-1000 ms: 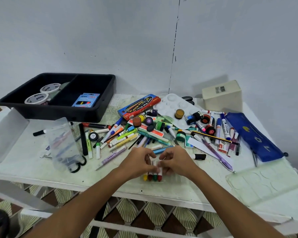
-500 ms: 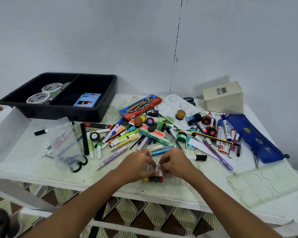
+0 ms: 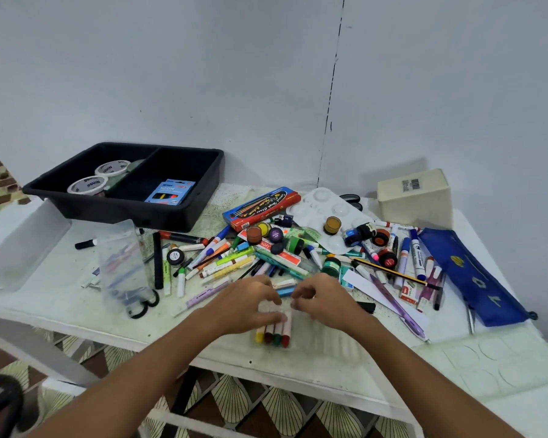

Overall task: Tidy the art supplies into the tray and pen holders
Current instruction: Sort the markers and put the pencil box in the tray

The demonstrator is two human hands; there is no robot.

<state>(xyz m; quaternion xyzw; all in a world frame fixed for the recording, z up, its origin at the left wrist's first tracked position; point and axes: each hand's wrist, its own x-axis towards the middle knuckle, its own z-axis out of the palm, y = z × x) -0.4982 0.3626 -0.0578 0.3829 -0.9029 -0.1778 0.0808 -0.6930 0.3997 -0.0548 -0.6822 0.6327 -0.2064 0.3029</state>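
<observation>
— What sits at the far left of the white, paint-flecked worktop [image 3: 60, 298]?
— A black rectangular plastic tray [image 3: 184, 213] with two compartments: tape rolls [image 3: 100, 180] in its left one.
— And the hands?
— The left hand [image 3: 250, 306] pinches four round-capped markers [image 3: 274, 331] at the front edge; the right hand [image 3: 325, 303] has curled fingers, its grip indiscernible.
</observation>
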